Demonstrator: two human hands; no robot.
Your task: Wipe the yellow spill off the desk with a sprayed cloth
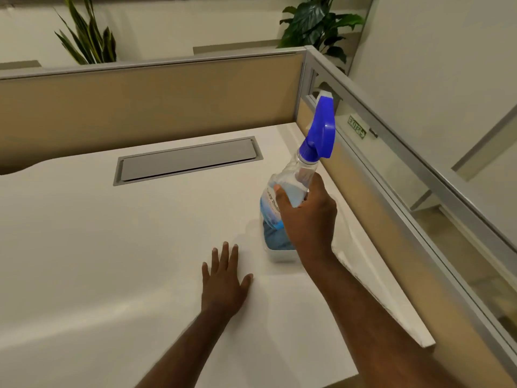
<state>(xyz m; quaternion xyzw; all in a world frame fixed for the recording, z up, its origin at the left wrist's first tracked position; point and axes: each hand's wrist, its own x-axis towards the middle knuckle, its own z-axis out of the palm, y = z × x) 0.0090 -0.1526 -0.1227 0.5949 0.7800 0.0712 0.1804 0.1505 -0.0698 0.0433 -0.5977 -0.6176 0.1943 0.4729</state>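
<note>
My right hand grips the body of a clear spray bottle with a blue trigger head and some blue liquid at the bottom. The bottle stands tilted at the right side of the white desk, its base at or just above the surface. My left hand lies flat on the desk with fingers spread, a little to the left of the bottle's base. A white cloth seems to lie spread under and right of my left hand, hard to tell from the desk. No yellow spill is visible.
A grey cable-tray lid is set into the desk at the back. Beige partition panels with metal frames close off the back and right side. Two potted plants stand beyond the partition. The desk's right edge runs beside the partition.
</note>
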